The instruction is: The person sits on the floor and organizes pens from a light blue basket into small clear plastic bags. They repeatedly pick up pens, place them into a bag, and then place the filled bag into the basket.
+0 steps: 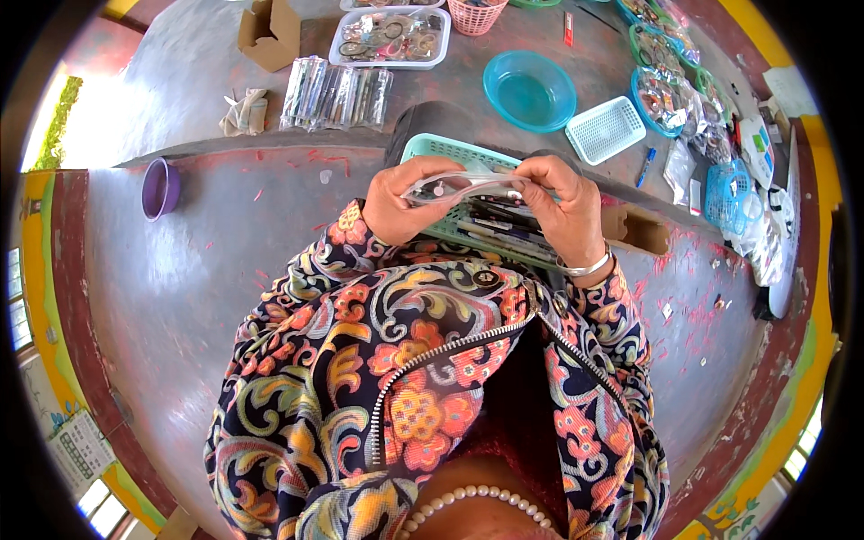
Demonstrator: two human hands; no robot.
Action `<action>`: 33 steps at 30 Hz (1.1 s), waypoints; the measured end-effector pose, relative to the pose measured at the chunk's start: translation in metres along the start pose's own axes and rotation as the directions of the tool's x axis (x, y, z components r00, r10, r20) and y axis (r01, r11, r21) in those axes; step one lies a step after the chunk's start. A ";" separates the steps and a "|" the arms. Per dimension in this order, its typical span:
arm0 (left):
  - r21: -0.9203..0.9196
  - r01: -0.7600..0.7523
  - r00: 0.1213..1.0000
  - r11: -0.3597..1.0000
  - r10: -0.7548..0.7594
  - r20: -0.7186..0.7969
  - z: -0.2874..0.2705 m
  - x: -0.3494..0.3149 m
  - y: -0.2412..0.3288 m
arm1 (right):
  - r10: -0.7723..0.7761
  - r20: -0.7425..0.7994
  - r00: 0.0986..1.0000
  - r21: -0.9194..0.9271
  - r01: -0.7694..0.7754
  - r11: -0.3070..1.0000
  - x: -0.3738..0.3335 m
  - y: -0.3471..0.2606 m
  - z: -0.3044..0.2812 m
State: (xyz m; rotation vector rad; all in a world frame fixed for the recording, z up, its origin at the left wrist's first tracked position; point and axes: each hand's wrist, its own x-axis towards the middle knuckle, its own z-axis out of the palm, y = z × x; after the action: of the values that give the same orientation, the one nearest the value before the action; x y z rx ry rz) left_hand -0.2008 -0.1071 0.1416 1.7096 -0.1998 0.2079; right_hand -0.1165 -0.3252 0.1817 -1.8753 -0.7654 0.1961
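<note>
One clear pouch (472, 185), stretched between both hands above a green basket (439, 147) of loose pens (506, 234). Pinched at one end by left hand (409, 200), at the other by right hand (567, 207), both closed on the plastic. Looks parted along the upper edge; probably mid-handling, not finished.

Done, judging by layout: row of clear packs (337, 94) on counter (202, 58), seemingly with pens inside. Left: this pouch, plus plenty of pens loose in basket. Cannot count them from here.

Farther out: teal basin (529, 90), pale tray (606, 130) just beside it, tub (391, 40) of small rings just beyond packs, purple bucket (160, 190) well off to the left.

Hard to make out: pouch contents, if any, lost in folds. Basket partly hidden behind hands and pouch; support under it, cannot tell. Brown carton (639, 229) partly covered by right arm. Pink basket (477, 16) cut off at upper edge. Bags (767, 247) at far right too jumbled to itemise.
</note>
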 end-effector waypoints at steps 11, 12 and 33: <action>0.025 -0.002 1.000 1.000 0.001 0.023 0.000 0.002 -0.003 | -0.016 0.018 1.000 0.081 0.015 0.997 -0.004 0.003 -0.013; 0.013 0.012 1.000 1.000 -0.013 0.020 -0.001 0.002 -0.001 | 0.026 -0.018 1.000 0.104 -0.024 0.994 -0.005 0.003 -0.016; -0.099 0.019 0.999 0.995 -0.023 -0.037 -0.002 0.002 -0.003 | 0.003 0.028 1.000 -0.613 0.015 0.790 -0.070 0.025 -0.036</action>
State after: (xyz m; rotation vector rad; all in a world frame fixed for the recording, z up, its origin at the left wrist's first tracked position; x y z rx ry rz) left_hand -0.1981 -0.1046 0.1401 1.6073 -0.1611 0.2115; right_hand -0.1440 -0.4001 0.1613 -2.4917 -0.9282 -0.0477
